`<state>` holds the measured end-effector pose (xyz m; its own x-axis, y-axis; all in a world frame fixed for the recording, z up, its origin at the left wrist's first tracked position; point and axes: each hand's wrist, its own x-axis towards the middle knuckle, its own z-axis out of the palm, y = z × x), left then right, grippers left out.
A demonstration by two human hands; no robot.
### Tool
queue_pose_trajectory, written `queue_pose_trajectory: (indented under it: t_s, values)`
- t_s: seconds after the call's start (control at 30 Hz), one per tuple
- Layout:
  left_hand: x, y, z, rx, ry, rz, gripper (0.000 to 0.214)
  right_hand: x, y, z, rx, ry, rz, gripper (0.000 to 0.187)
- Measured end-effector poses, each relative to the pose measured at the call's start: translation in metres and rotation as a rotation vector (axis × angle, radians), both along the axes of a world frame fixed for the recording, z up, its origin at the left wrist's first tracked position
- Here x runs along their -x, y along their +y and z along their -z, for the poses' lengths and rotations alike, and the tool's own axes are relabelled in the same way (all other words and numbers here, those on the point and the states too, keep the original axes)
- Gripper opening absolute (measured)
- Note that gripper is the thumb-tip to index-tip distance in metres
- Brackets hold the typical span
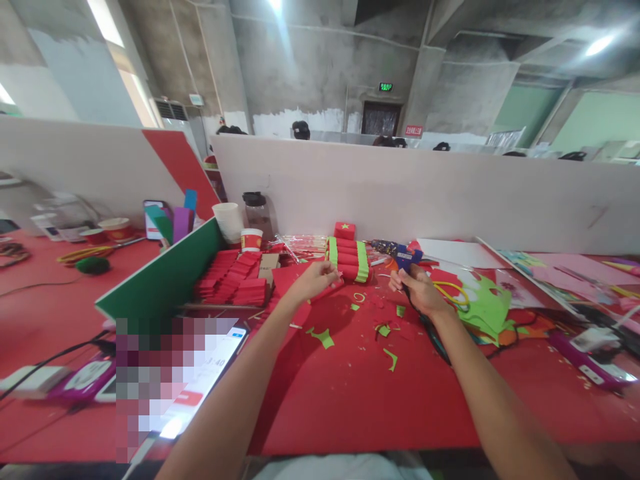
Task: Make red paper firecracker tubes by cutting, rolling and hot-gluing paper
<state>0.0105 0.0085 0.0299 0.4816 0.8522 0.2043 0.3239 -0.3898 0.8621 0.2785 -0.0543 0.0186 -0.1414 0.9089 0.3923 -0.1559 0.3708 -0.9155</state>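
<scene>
Head camera view, from the left: a green board (163, 270) leans beside piles of red folded strips (235, 280), with a paper cup (251, 240) just behind. Next comes the left hand (319, 280), its fingertips drawn close together over red paper (295, 275); I cannot tell whether they pinch a piece of it. Just beyond stands the bundle of red rolls (349, 260), edged with light-green bands (363, 261). It looks light and fairly soft, likely to dent under a hard squeeze, so the banded ends seem the best hold. To its right lies the glue gun (395, 252), nozzle toward the bundle; it should feel stiff and heavier, best taken by its blue handle, clear of the tip. Below that, the right hand (420, 290) has half-curled fingers; whether they grip anything is unclear. Cut green paper (487, 307) lies farther right.
</scene>
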Motion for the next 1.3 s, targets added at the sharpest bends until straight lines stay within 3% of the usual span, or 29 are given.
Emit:
queue_pose_trajectory:
  t_s: [0.13,0.27,0.67,0.8,1.3]
  values:
    - [0.0,0.002,0.002,-0.01,0.003,0.012,0.025,-0.001,0.004,0.005,0.035,0.042,0.069,0.034]
    - [-0.001,0.004,0.003,-0.019,-0.011,0.019,0.024,0.0,0.003,0.005,0.027,-0.049,0.162,0.036]
    - [-0.003,0.002,0.005,0.007,0.002,0.024,0.022,0.007,-0.004,0.006,-0.153,-0.759,0.403,0.032]
    - [-0.004,-0.002,0.001,0.018,0.028,0.015,0.023,0.011,-0.006,0.005,-0.259,-0.876,0.475,0.028]
    - [-0.004,-0.001,0.001,-0.027,0.05,0.009,0.02,0.013,-0.004,0.006,-0.39,-0.921,0.378,0.027]
